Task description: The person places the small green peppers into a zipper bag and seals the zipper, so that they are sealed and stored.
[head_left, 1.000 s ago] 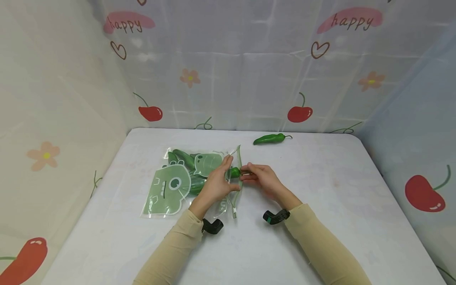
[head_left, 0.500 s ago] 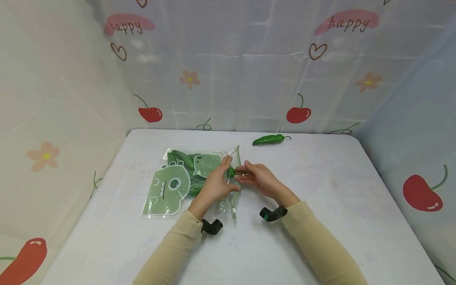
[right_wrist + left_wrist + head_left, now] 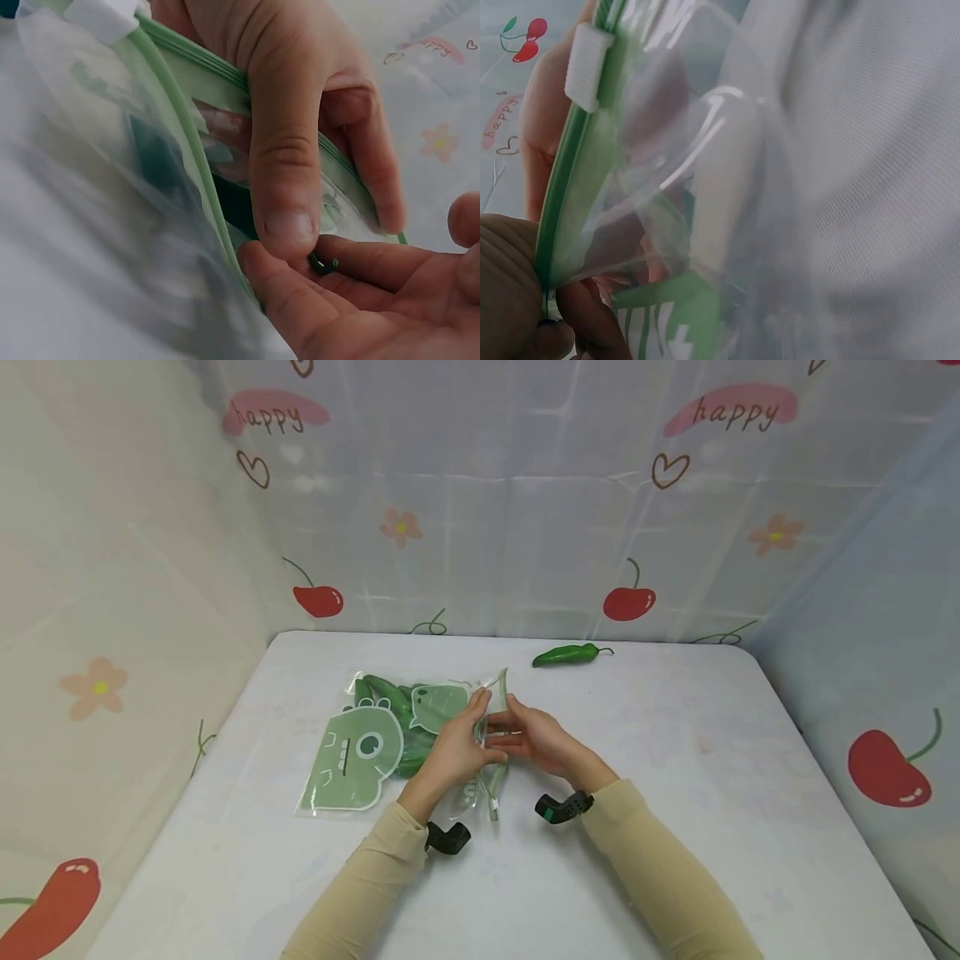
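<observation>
A clear zip bag (image 3: 348, 777) printed with green cartoon animals lies on the table, several green peppers (image 3: 388, 695) inside. My left hand (image 3: 453, 750) holds its mouth at the right end; in the right wrist view the thumb of that hand (image 3: 289, 127) is over the green rim, with the fingers on the other side. My right hand (image 3: 546, 742) reaches into the mouth, fingers extended. Between those fingers a curled pepper stem (image 3: 324, 265) shows; the pepper's body is mostly hidden. The white zip slider (image 3: 589, 67) sits at the near end of the mouth.
One loose green pepper (image 3: 567, 654) lies near the table's back edge, beyond my right hand. The white table (image 3: 675, 827) is enclosed by printed curtains (image 3: 517, 510) at the back and sides.
My right hand has moved left, its fingertips passing into the bag mouth. The green pepper end seen between the hands has gone from sight in the head view. My left hand stays put.
</observation>
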Motion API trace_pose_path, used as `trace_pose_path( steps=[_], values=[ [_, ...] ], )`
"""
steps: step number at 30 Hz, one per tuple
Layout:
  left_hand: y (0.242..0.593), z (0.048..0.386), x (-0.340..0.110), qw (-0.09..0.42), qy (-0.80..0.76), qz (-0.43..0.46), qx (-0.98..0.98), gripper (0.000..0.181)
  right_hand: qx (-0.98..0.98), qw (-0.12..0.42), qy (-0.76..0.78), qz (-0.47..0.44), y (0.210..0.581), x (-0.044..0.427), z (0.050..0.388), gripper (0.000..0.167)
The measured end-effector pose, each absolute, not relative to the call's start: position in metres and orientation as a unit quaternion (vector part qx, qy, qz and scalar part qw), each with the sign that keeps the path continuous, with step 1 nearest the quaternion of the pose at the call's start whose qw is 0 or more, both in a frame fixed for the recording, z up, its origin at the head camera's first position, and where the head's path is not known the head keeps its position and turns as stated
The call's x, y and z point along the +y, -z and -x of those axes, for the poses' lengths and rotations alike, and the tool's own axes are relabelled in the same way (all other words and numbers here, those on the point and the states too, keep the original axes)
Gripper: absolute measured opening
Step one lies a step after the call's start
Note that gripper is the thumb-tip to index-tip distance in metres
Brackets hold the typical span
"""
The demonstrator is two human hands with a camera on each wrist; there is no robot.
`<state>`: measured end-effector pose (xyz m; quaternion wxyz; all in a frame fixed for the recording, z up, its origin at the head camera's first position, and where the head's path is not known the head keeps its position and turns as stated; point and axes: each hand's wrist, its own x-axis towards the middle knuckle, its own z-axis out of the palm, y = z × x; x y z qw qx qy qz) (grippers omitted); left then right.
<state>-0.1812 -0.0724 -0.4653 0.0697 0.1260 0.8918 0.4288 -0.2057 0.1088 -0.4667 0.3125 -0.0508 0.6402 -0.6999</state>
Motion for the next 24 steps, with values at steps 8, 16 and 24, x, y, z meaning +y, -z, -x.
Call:
trace_pose_path(
  steps=[8, 16, 24],
  values=[
    [0.465, 0.182, -0.072, 0.072, -0.434, -0.125, 0.889, 0.105, 0.613, 0.339, 0.713, 0.04, 0.471, 0.097, 0.207, 0.081],
    [0.466, 0.182, -0.072, 0.074, -0.444, -0.128, 0.884, 0.104, 0.595, 0.349, 0.723, 0.045, 0.476, 0.091, 0.209, 0.085],
    [0.466, 0.182, -0.073, 0.074, -0.446, -0.121, 0.884, 0.105, 0.582, 0.363, 0.726, 0.05, 0.463, 0.108, 0.212, 0.081]
  ],
)
